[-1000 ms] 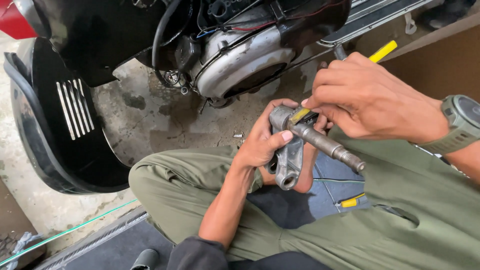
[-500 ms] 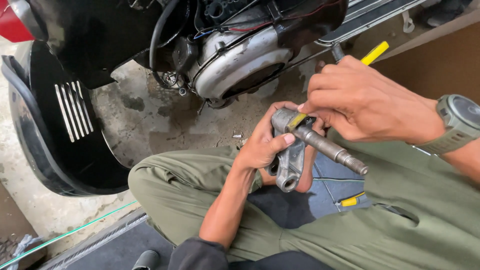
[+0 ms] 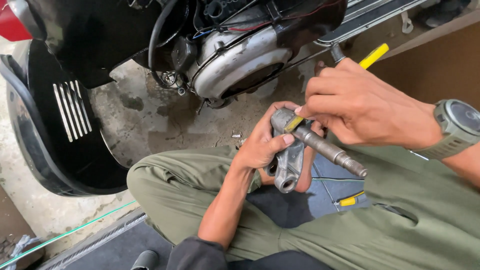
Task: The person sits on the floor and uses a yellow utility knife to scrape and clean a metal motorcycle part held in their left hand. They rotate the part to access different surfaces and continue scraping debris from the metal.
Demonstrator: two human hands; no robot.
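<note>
Left hand (image 3: 262, 145) wrapped round grey metal casting (image 3: 289, 165), thumb over top, bracing it above lap so it can't twist. Shaft (image 3: 330, 150) juts from casting toward right, threaded end free. Right hand (image 3: 370, 107) pinched tight on yellow-handled tool (image 3: 372, 56), tip laid on casting's head beside shaft, likely angled for leverage. Watch (image 3: 457, 125) on right wrist. Second yellow tool (image 3: 352, 200) lies below, on blue cloth. Beyond knees: stained concrete floor (image 3: 150, 120), then scooter engine (image 3: 235, 65) exposed, black side panel (image 3: 65, 115) off to left.
</note>
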